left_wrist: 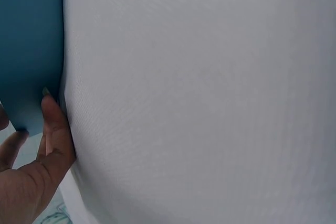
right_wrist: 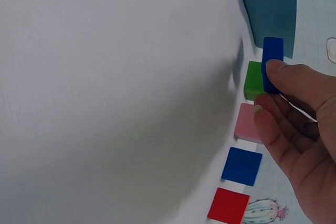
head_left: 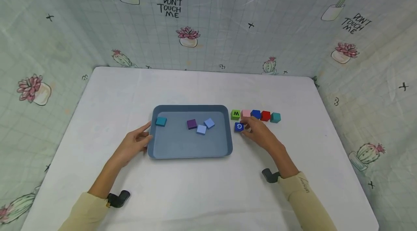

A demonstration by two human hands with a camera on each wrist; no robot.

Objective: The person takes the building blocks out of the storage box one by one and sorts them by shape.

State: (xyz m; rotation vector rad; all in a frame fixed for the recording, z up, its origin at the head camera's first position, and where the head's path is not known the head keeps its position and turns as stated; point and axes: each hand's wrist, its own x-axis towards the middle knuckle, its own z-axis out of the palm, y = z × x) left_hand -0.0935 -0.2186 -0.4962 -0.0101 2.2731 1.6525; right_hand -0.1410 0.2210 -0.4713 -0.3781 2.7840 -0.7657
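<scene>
In the head view my right hand (head_left: 260, 134) pinches a blue letter block (head_left: 239, 127) with a white G on it, just right of the tray. The right wrist view shows the blue block (right_wrist: 272, 65) between thumb and fingers, in front of the green block (right_wrist: 253, 80). My left hand (head_left: 131, 146) touches the left side of the blue-grey tray (head_left: 189, 151); the left wrist view has its thumb and fingertips spread along the tray's wall (left_wrist: 34, 51). Inside the tray lie a teal block (head_left: 161, 121), a purple block (head_left: 192, 124) and two light blue blocks (head_left: 201, 129).
Behind the right hand runs a row of blocks: green with a W (head_left: 235, 114), pink (head_left: 245, 113), blue (head_left: 256, 114), red (head_left: 265, 116) and teal (head_left: 275, 117). Everything stands on a white table (head_left: 195, 191), with printed cloth (head_left: 221, 17) hanging behind and at the sides.
</scene>
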